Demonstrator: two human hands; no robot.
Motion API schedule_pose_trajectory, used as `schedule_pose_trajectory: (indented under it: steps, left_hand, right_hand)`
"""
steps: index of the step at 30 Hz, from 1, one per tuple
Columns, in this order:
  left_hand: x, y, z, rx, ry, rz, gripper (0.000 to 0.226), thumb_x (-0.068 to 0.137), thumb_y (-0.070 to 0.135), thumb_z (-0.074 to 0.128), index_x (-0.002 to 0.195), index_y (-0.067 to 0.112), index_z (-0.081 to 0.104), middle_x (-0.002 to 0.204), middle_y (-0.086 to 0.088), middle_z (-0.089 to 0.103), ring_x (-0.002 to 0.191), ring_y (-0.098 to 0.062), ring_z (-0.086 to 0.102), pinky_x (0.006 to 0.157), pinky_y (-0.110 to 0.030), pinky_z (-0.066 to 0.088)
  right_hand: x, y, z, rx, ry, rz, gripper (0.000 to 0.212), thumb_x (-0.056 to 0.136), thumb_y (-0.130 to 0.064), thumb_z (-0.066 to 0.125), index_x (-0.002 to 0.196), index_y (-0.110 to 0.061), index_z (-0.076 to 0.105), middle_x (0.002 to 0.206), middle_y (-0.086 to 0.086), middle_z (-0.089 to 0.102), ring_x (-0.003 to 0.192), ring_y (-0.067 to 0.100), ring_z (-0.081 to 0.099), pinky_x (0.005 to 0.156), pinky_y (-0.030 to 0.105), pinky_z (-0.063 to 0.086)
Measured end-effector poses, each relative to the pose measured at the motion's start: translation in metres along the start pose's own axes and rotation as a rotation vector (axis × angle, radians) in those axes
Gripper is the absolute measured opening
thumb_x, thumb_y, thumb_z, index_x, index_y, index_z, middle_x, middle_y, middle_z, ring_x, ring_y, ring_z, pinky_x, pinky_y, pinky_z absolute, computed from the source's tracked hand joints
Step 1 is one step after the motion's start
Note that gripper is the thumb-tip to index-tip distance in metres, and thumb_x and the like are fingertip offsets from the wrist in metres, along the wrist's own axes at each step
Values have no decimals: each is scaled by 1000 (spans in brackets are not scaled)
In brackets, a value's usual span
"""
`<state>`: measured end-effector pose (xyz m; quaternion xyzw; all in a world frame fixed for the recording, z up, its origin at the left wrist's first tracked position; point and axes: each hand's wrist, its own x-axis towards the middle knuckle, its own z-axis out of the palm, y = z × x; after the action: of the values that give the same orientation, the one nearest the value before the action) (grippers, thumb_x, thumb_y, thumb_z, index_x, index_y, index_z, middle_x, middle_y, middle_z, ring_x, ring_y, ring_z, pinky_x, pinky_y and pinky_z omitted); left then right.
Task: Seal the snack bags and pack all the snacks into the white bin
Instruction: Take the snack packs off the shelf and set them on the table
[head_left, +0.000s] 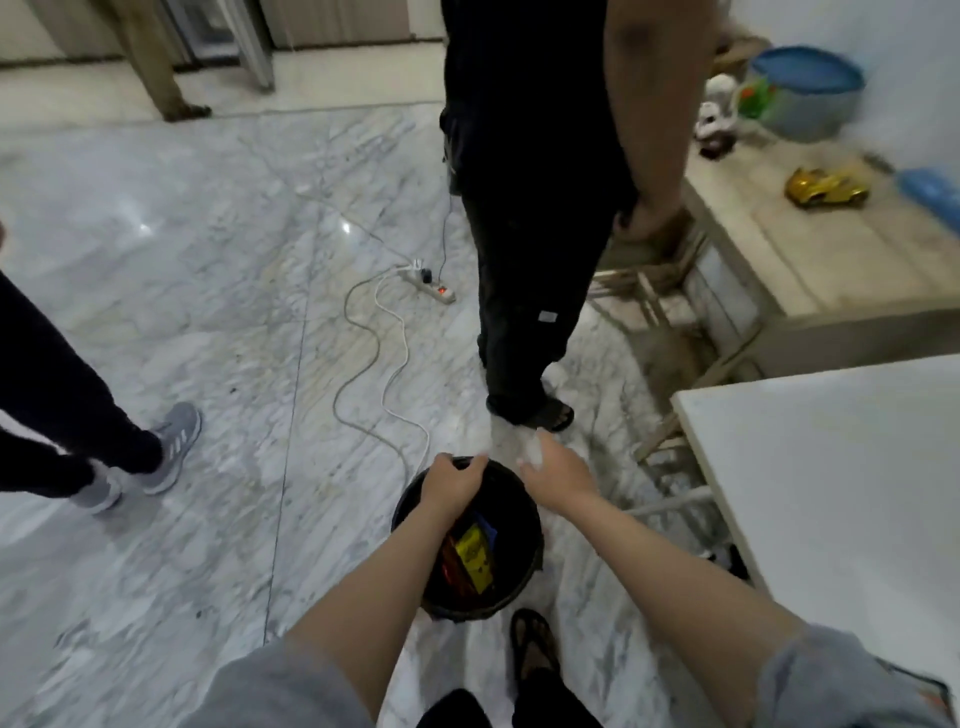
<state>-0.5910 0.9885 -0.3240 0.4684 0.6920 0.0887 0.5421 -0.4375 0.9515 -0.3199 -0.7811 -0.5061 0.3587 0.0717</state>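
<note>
left hand (453, 486): curled over the far rim of the black bucket (527, 582), steadying it on the floor
right hand (556, 470): loose, fingers spread, holding nothing
snacks (474, 556): yellow and red packs down in the bucket
white bin: can't spot one here

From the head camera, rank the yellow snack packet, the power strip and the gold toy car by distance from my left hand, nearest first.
From the left hand:
1. Yellow snack packet, just below it inside the black bucket.
2. Power strip, on the floor ahead.
3. Gold toy car, on the far-right platform.
</note>
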Motion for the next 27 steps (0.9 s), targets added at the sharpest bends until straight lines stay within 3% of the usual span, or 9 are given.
schedule_pose_trajectory:
  steps: [3,6,11,13,15,18,21,25,27]
  left_hand:
    - [-31,22,6,81,-71,103,77,89,50,54,144,2,30,145,-14,41,132,-29,41,106,-32,35]
    - [-62,31,17,167,-159,232,79,83,58,55,136,1,40,136,-14,50,123,-32,50,103,-38,41]
    - [-126,47,44,303,-303,434,56,85,59,53,100,5,51,83,-4,54,77,-19,55,69,-31,41]
    - [-151,53,65,340,-364,498,68,84,61,52,117,2,53,109,-12,60,100,-25,60,82,-32,44]
    - [-183,59,90,379,-408,541,75,87,59,50,138,4,40,135,-10,49,127,-29,46,102,-34,39]
    - [-236,57,135,391,-505,639,67,90,53,51,135,5,41,123,-5,51,123,-28,49,97,-29,41]
    - [-292,44,192,464,-593,747,71,87,56,53,136,5,40,134,-11,50,123,-28,49,103,-34,40]
    - [-379,15,275,571,-765,882,54,88,56,50,112,8,55,103,-5,57,109,-28,57,88,-33,42]
    - [-426,-6,314,605,-840,898,60,88,57,49,114,3,55,108,-13,60,109,-31,56,84,-33,41]
  right_hand:
    - [-41,4,-30,91,147,32,64,95,-40,45,149,-12,23,149,8,38,134,28,40,106,43,39]
    - [-93,20,-55,172,286,75,63,94,-46,45,144,-10,32,140,12,47,127,31,48,100,43,43]
    - [-191,57,-82,197,498,170,65,95,-46,43,148,-13,24,147,11,41,130,33,43,107,48,36]
    - [-231,76,-85,184,575,237,66,96,-46,41,149,-12,22,150,10,37,135,32,37,110,47,32]
    - [-270,100,-85,188,633,285,67,96,-48,39,150,-12,20,154,8,31,139,29,32,113,45,28]
    - [-331,142,-79,223,716,392,67,96,-47,42,150,-13,21,153,9,34,139,28,33,112,41,29]
    - [-398,190,-71,265,795,511,67,95,-47,43,149,-13,22,151,9,37,137,29,36,111,45,31]
    - [-496,258,-53,304,896,668,65,95,-47,44,146,-11,27,149,10,40,135,29,38,109,46,33]
    - [-545,290,-42,312,932,740,64,95,-46,45,146,-10,30,147,11,42,133,30,41,107,42,36]
